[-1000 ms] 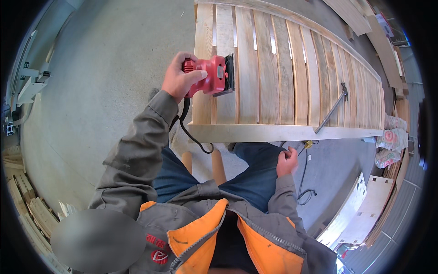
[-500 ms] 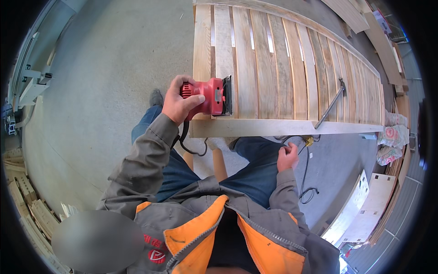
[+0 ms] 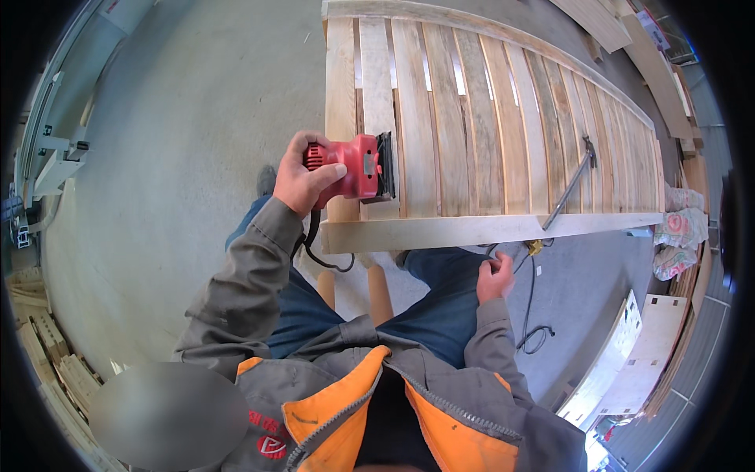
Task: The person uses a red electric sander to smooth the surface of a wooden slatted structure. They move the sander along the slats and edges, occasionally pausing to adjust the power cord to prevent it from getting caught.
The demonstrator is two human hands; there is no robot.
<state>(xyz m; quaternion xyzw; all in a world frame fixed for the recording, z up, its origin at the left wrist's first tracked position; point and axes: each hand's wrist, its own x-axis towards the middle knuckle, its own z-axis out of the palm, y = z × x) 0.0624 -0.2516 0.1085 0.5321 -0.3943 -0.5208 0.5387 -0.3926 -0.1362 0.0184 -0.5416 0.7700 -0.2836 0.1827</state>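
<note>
My left hand (image 3: 303, 179) grips the red body of an electric sander (image 3: 358, 167), fingers wrapped over its back end and thumb along the side. The sander is turned on its side, its dark pad facing right, over the left end of a slatted wooden frame (image 3: 487, 134). Whether the pad's edge touches the slats I cannot tell. From the sander a black cord (image 3: 318, 256) hangs down below the frame's near rail (image 3: 440, 230). My right hand (image 3: 495, 277) is by my right thigh, fingers curled, with nothing visible in it.
A hammer (image 3: 568, 182) lies across the slats and near rail at the right. Beneath, a cable with a yellow connector (image 3: 535, 246) runs along the floor. White bags (image 3: 680, 228) and leaning pale panels (image 3: 621, 362) stand at the right; stacked timber (image 3: 59, 354) lies at the lower left.
The sander and my left hand have shifted slightly left in the picture. The frame's near rail appears a little lower as the view moves. My grip is unchanged.
</note>
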